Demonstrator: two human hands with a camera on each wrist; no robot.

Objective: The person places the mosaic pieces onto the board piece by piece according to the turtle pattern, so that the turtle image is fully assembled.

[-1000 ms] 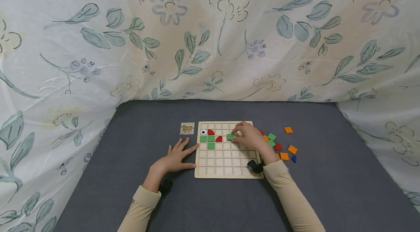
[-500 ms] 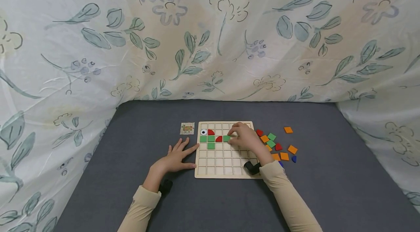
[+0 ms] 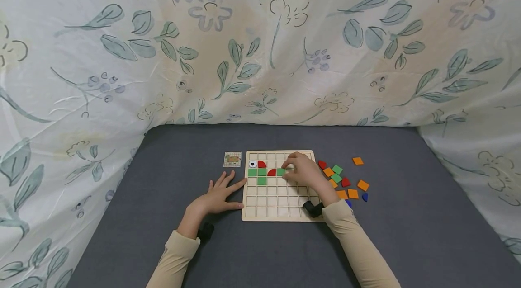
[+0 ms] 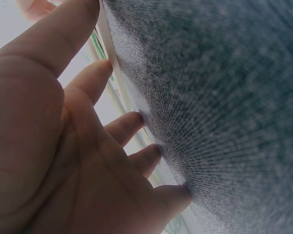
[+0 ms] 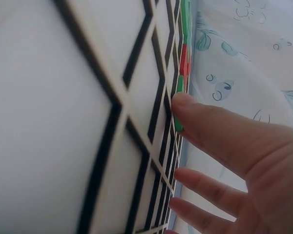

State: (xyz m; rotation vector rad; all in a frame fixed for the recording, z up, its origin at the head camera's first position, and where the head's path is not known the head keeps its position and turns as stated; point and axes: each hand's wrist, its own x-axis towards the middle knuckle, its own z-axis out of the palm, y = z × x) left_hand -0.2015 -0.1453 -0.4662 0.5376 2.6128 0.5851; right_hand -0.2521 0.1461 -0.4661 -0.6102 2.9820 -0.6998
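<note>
A pale wooden grid board (image 3: 270, 211) lies on the dark cloth. My right hand (image 3: 307, 172) is over its upper right part, thumb and fingertips pinching a green square tile (image 3: 280, 172) at a grid cell beside a red quarter-circle tile (image 3: 271, 172). In the right wrist view the thumb lies against that green tile (image 5: 178, 124). My left hand (image 3: 215, 197) rests spread at the board's left side, thumb and forefinger touching its edge. The left wrist view shows its fingertips down on the cloth. Several other tiles sit in cells: a white eye tile (image 3: 253, 164), another red quarter-circle tile (image 3: 262, 164) and green squares (image 3: 262, 181).
Right of the board lie loose tiles: orange squares (image 3: 352, 194), green squares (image 3: 337, 169), red pieces (image 3: 345, 182) and a blue piece (image 3: 364, 197). A small pattern card (image 3: 232, 159) lies off the board's upper left corner. A flowered curtain (image 3: 260, 53) hangs behind.
My right hand has moved slightly left, bringing the green tile up against the red quarter-circle; it has barely moved in the last half second. My left hand has stayed put.
</note>
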